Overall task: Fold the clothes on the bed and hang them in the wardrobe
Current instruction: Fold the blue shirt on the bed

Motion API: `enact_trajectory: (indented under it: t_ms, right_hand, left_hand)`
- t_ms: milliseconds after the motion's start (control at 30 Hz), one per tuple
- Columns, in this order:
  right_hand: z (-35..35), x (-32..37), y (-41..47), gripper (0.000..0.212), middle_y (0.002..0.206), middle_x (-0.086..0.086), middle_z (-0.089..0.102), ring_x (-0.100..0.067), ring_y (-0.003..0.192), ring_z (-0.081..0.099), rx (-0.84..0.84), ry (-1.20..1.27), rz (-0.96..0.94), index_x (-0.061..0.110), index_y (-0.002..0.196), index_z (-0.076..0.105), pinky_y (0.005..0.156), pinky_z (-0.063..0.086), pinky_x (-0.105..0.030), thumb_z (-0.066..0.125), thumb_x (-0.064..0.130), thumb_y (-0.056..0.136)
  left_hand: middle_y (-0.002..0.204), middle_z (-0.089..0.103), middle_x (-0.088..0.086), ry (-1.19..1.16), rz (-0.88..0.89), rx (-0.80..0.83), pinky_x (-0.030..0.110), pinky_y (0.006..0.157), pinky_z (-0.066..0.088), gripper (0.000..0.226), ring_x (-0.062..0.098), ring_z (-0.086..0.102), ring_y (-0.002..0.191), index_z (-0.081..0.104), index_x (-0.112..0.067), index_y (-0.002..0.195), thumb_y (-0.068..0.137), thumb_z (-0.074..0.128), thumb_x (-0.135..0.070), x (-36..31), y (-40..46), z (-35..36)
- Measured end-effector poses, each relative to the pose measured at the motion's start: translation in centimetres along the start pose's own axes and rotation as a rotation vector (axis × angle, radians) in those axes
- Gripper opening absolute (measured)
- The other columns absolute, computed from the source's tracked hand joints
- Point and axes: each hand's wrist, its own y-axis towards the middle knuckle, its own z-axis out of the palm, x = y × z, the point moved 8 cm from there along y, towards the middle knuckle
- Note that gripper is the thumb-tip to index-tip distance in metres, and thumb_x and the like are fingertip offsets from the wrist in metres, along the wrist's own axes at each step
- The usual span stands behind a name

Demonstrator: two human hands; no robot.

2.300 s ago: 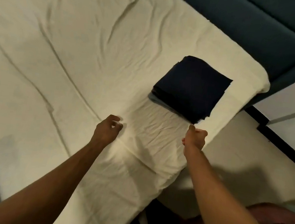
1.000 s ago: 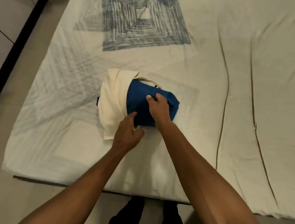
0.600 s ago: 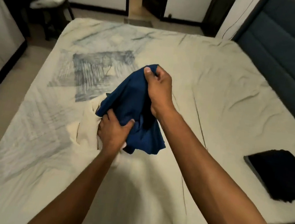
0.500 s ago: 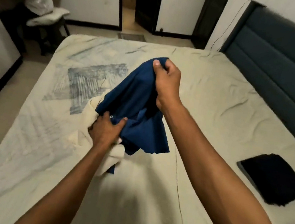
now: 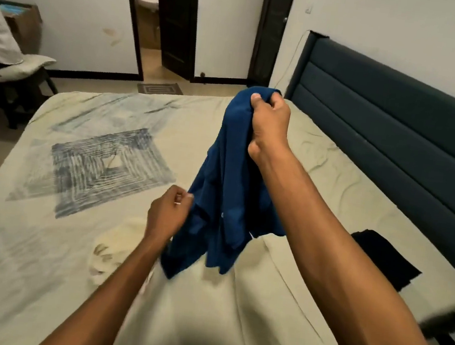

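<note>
Above the bed (image 5: pixel 37 263), your right hand (image 5: pixel 269 126) grips the bunched top of the blue garment (image 5: pixel 217 199), fingers curled tight round the cloth, which hangs free with its lower edge just over the sheet. No brand, label or readable writing shows on it. Your left hand (image 5: pixel 168 215) sits at the garment's left edge, fingers curled; whether they pinch the cloth or only touch it, you cannot tell. A cream garment (image 5: pixel 114 247) lies crumpled on the sheet just below that hand. A folded dark garment (image 5: pixel 387 260) rests near the bed's right edge, beside the headboard (image 5: pixel 398 121).
</note>
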Motion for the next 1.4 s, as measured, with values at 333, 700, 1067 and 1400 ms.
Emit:
enact_trajectory:
  t_ms: [333, 700, 1067, 1400]
  right_hand:
    - [-12.1, 5.4, 2.4, 0.011, 0.081, -0.006, 0.063, -0.019, 0.08, 0.062, -0.111, -0.092, -0.082, 0.015, 0.083, 0.057, 0.081, 0.057, -0.051, 0.06, 0.009, 0.092]
    - [-25.5, 9.5, 3.0, 0.045, 0.125, 0.005, 0.046, -0.016, 0.116, 0.049, -0.191, -0.646, -0.489, 0.027, 0.119, 0.05, 0.096, 0.041, -0.029, 0.071, 0.044, 0.083]
    - [-30.6, -2.4, 4.3, 0.014, 0.079, -0.005, 0.061, -0.033, 0.079, 0.059, -0.002, -1.172, -0.047, 0.019, 0.075, 0.052, 0.065, 0.046, -0.038, 0.051, 0.017, 0.088]
    - [-37.7, -6.9, 2.6, 0.022, 0.091, -0.011, 0.063, -0.035, 0.084, 0.059, -0.306, -1.392, 0.177, 0.016, 0.097, 0.066, 0.067, 0.042, -0.033, 0.049, 0.007, 0.086]
  left_hand:
    - [0.094, 0.068, 0.006, -0.156, 0.371, -0.119, 0.029, 0.069, 0.035, 0.014, 0.031, 0.063, 0.09, 0.06, -0.015, 0.103, 0.09, 0.054, -0.012, -21.2, -1.8, 8.4]
    - [0.089, 0.062, -0.001, -0.244, 0.879, -0.231, 0.02, 0.072, 0.044, 0.036, 0.014, 0.059, 0.082, 0.061, -0.011, 0.107, 0.083, 0.039, 0.005, -40.7, -4.2, 5.4]
    - [0.092, 0.064, -0.007, -0.237, 0.967, -0.25, 0.021, 0.08, 0.05, 0.033, 0.005, 0.06, 0.086, 0.064, -0.016, 0.1, 0.082, 0.041, -0.001, -43.4, -0.3, 1.8]
    - [0.093, 0.067, 0.021, 0.115, 0.61, -0.262, 0.041, 0.073, 0.042, 0.021, 0.04, 0.06, 0.088, 0.063, -0.013, 0.091, 0.089, 0.045, -0.025, -26.4, 12.0, 3.4]
